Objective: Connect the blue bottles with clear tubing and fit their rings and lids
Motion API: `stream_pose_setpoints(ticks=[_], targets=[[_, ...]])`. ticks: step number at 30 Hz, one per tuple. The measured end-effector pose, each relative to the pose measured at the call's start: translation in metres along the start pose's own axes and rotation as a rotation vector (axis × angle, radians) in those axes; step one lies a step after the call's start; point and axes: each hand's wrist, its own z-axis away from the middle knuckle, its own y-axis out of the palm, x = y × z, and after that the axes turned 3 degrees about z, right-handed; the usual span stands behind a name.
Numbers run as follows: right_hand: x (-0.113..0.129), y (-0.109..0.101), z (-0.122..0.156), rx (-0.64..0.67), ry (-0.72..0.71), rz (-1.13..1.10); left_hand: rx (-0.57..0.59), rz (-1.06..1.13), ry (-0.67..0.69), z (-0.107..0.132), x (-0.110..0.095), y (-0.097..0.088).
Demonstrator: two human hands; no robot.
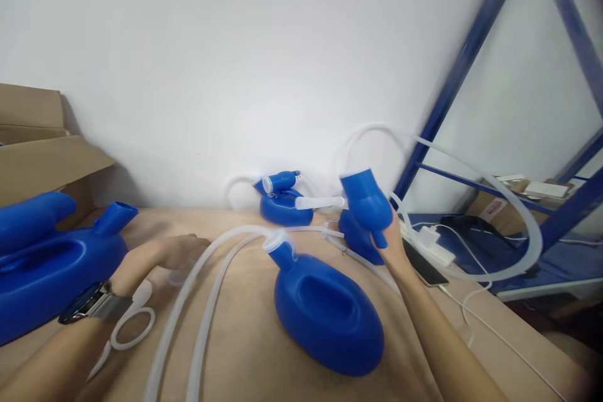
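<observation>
My right hand (397,237) holds a blue urinal funnel (365,198) raised over the table, its wide mouth tilted upward. A white tube end (320,202) projects to the left beside the funnel. My left hand (176,252) reaches low over the table at left, a translucent piece (175,277) beneath it. Its fingers are blurred and partly hidden. Between my hands, a blue urinal bottle (330,314) lies with its white-rimmed neck toward the wall. Two runs of white tubing (211,308) curve between that bottle and my left hand.
Another blue bottle (61,270) stands at left before an open cardboard box (42,163). One more blue bottle (285,208) is by the wall. A phone (426,264), a power strip (431,248) and cables lie at right, near a blue metal frame (464,69). A large tube loop (532,226) hangs there.
</observation>
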Motion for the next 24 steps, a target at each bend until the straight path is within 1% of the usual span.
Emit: stream_pose_setpoints(ticks=[2, 3, 6, 8, 11, 12, 14, 15, 16, 17, 18, 19, 20, 22, 24], targets=[[0.021, 0.002, 0.002, 0.080, -0.009, -0.016, 0.041, 0.005, 0.011, -0.002, 0.001, 0.010], [0.031, 0.003, 0.004, 0.111, -0.005, -0.018, 0.044, 0.013, 0.016, -0.003, 0.001, 0.013], [0.056, 0.002, 0.006, 0.143, 0.040, 0.025, -0.004, 0.045, 0.028, -0.005, 0.001, 0.015], [0.067, -0.001, 0.007, 0.165, 0.069, 0.071, -0.065, 0.069, 0.030, -0.006, 0.004, 0.008], [0.079, -0.007, 0.008, 0.204, 0.046, 0.111, -0.222, 0.087, 0.015, 0.001, 0.007, -0.014], [0.083, -0.008, 0.009, 0.215, 0.022, 0.115, -0.302, 0.097, 0.008, 0.006, 0.005, -0.023], [0.089, -0.009, 0.013, 0.236, -0.034, 0.127, -0.532, 0.189, 0.019, 0.020, -0.007, -0.040], [0.093, -0.008, 0.015, 0.254, -0.065, 0.136, -0.713, 0.309, 0.053, 0.029, -0.018, -0.047], [0.095, -0.007, 0.018, 0.272, -0.099, 0.151, -0.898, 0.466, 0.108, 0.039, -0.032, -0.052], [0.098, -0.005, 0.021, 0.284, -0.136, 0.171, -1.037, 0.585, 0.164, 0.049, -0.049, -0.055], [0.100, -0.003, 0.024, 0.289, -0.174, 0.197, -1.121, 0.695, 0.219, 0.057, -0.067, -0.056], [0.103, -0.002, 0.028, 0.288, -0.214, 0.223, -1.157, 0.807, 0.286, 0.065, -0.085, -0.055], [0.105, 0.000, 0.030, 0.281, -0.254, 0.244, -1.136, 0.900, 0.361, 0.071, -0.102, -0.053], [0.108, 0.002, 0.035, 0.259, -0.324, 0.268, -1.024, 1.053, 0.472, 0.077, -0.131, -0.044], [0.110, 0.003, 0.038, 0.236, -0.388, 0.272, -0.868, 1.113, 0.518, 0.078, -0.148, -0.035]])
